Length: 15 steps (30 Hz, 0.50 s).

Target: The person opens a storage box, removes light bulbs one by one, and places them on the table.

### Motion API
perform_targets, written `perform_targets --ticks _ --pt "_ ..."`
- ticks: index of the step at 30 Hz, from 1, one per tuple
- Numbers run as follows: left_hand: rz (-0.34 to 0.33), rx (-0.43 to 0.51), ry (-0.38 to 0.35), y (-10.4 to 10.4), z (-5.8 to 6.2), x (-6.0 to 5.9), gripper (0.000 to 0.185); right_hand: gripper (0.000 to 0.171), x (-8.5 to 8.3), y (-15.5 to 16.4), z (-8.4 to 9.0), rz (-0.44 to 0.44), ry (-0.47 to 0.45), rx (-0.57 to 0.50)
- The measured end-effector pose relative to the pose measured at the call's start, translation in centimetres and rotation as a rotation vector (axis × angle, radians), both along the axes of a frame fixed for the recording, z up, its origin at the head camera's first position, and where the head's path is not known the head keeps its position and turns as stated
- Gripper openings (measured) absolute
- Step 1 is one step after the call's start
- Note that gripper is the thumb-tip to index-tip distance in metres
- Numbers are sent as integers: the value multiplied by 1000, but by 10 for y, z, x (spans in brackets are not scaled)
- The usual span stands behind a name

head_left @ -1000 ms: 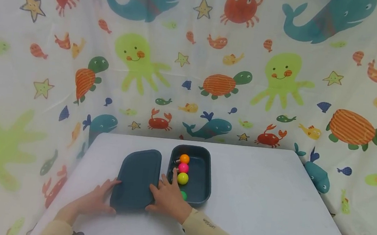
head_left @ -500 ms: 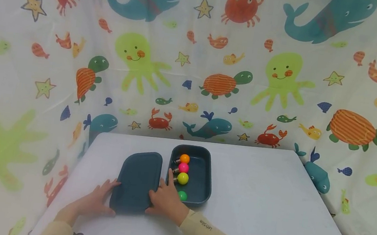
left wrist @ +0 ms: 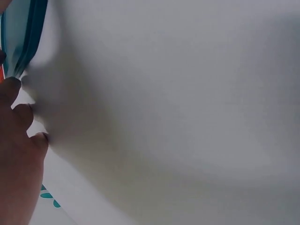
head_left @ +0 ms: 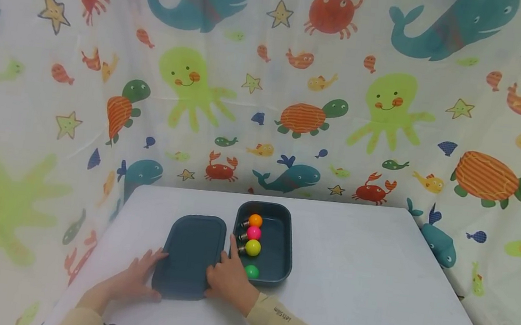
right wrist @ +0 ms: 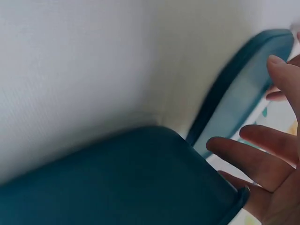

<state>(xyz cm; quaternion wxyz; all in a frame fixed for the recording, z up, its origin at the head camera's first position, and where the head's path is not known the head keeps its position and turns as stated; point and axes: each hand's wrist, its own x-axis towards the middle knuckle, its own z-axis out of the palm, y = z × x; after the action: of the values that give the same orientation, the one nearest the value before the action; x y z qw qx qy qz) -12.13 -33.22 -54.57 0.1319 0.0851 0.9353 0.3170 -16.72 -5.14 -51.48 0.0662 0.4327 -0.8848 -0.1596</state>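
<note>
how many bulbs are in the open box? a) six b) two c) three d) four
d: in the head view the box holds four bulbs in a row along its left side: orange, pink, yellow and green.
</note>
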Motion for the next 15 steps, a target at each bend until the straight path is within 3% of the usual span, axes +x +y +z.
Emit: perform_targets --ticks 6,15 --pt "17 27 2 11 3 -8 102 50 -4 5 8 -12 14 -4" --pt "-25 134 35 53 12 -24 102 59 -12 19 17 -73 -122 -167"
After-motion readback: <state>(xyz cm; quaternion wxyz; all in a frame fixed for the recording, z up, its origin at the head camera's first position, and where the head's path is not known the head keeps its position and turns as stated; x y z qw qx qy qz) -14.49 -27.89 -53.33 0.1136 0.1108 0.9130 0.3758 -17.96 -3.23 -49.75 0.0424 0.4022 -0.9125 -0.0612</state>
